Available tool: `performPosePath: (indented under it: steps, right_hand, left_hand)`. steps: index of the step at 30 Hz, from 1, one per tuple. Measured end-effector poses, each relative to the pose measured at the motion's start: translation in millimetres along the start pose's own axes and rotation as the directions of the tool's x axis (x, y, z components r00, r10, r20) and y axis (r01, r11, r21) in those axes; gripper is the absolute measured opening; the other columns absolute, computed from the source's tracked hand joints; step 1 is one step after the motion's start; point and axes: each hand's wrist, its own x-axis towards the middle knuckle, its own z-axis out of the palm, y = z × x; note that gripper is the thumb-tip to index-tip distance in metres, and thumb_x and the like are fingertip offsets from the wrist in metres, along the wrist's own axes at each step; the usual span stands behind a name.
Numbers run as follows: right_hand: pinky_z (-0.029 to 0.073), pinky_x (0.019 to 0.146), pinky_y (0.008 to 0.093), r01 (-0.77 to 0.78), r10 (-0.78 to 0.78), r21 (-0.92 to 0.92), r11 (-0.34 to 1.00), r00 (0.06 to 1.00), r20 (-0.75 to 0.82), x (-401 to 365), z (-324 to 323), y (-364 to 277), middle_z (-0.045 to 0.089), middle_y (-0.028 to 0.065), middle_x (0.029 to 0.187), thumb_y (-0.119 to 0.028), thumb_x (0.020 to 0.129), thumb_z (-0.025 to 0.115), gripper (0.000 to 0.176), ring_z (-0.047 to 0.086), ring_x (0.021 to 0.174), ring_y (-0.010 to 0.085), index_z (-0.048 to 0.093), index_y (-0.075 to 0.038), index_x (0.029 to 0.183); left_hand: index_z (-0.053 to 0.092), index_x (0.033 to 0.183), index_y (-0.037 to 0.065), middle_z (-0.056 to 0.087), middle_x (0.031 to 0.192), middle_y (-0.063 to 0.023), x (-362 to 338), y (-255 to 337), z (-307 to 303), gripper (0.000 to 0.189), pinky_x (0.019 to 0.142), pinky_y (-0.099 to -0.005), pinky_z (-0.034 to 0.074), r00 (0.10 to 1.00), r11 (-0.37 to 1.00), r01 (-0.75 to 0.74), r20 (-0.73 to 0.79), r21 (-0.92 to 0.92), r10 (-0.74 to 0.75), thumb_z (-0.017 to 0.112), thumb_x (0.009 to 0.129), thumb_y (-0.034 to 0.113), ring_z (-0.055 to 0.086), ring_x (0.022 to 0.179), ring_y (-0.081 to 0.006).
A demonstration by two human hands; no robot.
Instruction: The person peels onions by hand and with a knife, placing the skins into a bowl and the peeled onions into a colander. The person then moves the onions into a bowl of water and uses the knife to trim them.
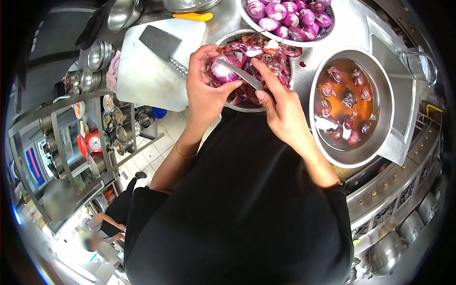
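My left hand (205,85) is closed around a red onion (223,69), its pale end showing. In my right hand (281,102) is a small knife (243,75), its blade lying against the onion. Both hands are over a metal bowl (251,109) full of purple onion skins (278,66). Behind it stands a perforated metal colander (327,31) heaped with peeled red onions (290,19). To the right, a large metal basin (387,102) of brownish water holds several unpeeled onions (349,99).
Left of the bowl, a cleaver (159,42) lies on a white cutting board (145,80). A yellow-orange handle (192,16) lies behind the board. A metal pitcher (418,66) stands right of the basin. Another person (107,223) is at the lower left, beyond metal shelving (88,99).
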Motion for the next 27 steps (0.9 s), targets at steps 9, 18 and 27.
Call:
performPosePath:
  steps: [9, 18, 27]
  right_hand:
    - [0.05, 0.075, 0.0425, -0.12, 0.116, 0.112, 0.986, 0.992, 0.045, 2, 0, -8, 0.061, 0.0246, 0.106, 0.0, 0.087, 0.051, 0.05, 0.06, 0.093, 0.0414, 0.044, -0.014, 0.134]
    - [0.05, 0.078, 0.0425, -0.015, 0.014, 0.064, 0.998, 1.0, 0.018, 1, 1, -7, 0.06, 0.0243, 0.11, 0.001, 0.087, 0.051, 0.049, 0.059, 0.094, 0.0419, 0.045, -0.013, 0.133]
    - [0.05, 0.079, 0.0426, 0.076, -0.074, 0.061, 0.995, 0.996, -0.04, 0, 5, -4, 0.06, 0.023, 0.11, 0.0, 0.087, 0.05, 0.047, 0.059, 0.096, 0.0414, 0.046, -0.012, 0.133]
  left_hand:
    - [0.04, 0.123, 0.004, 0.046, 0.11, -0.0097, 1, 2, 2, 0.078, 0.093, -0.0283, 0.045, 0.999, 0.999, -0.034, -0.018, 0.014, 0.034, 0.076, 0.057, -0.015, 0.049, 0.106, -0.0179]
    - [0.039, 0.124, 0.0, 0.045, 0.112, -0.0104, 0, 4, 2, 0.076, 0.087, -0.0265, 0.049, 0.999, 0.996, -0.049, -0.02, 0.072, 0.05, 0.073, 0.058, -0.017, 0.051, 0.102, -0.0163]
    - [0.039, 0.123, 0.001, 0.045, 0.111, -0.0104, 0, 2, 1, 0.076, 0.086, -0.0264, 0.049, 0.996, 0.989, -0.081, -0.025, 0.127, 0.085, 0.073, 0.058, -0.017, 0.051, 0.102, -0.0165]
